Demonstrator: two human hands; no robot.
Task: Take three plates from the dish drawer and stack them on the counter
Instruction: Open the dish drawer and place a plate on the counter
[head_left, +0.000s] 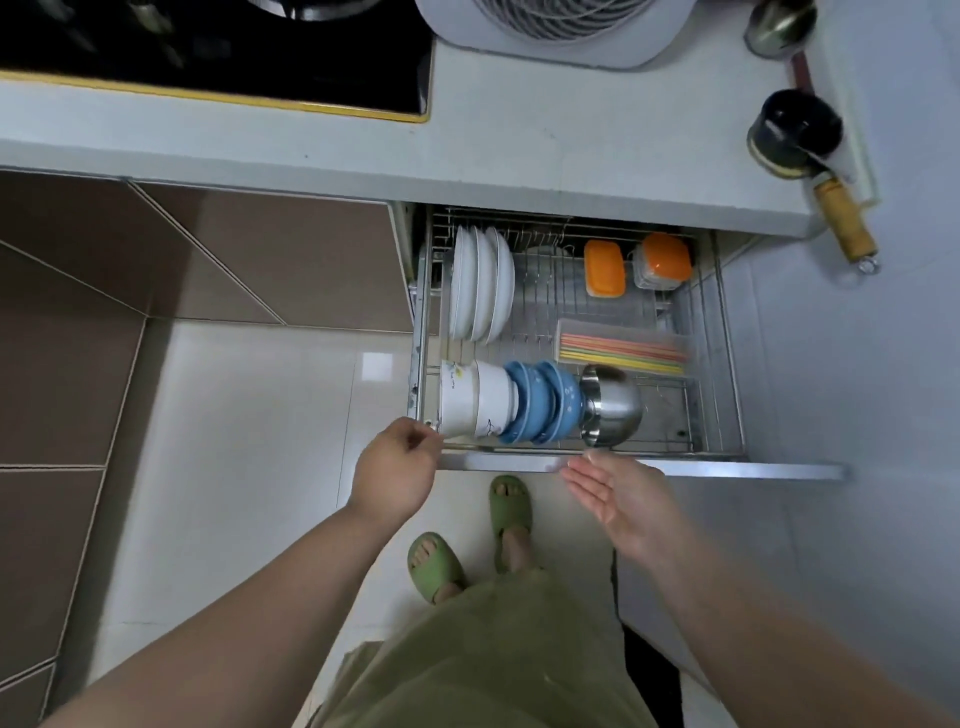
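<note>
The dish drawer (706, 462) stands pulled out below the counter (519, 150). Several white plates (480, 283) stand on edge in its wire rack at the back left. My left hand (397, 470) hovers at the drawer's front left corner with its fingers loosely curled and nothing in them. My right hand (618, 491) is open, palm turned inward, just in front of the drawer's front rail. Neither hand touches a plate.
In the drawer lie white bowls (475, 400), blue bowls (543, 402), a steel bowl (613, 405), two orange-lidded boxes (605, 267) and a case of coloured chopsticks (621, 348). On the counter are a black hob (208, 52), a fan (561, 31) and a dark pot (795, 132). My feet stand below.
</note>
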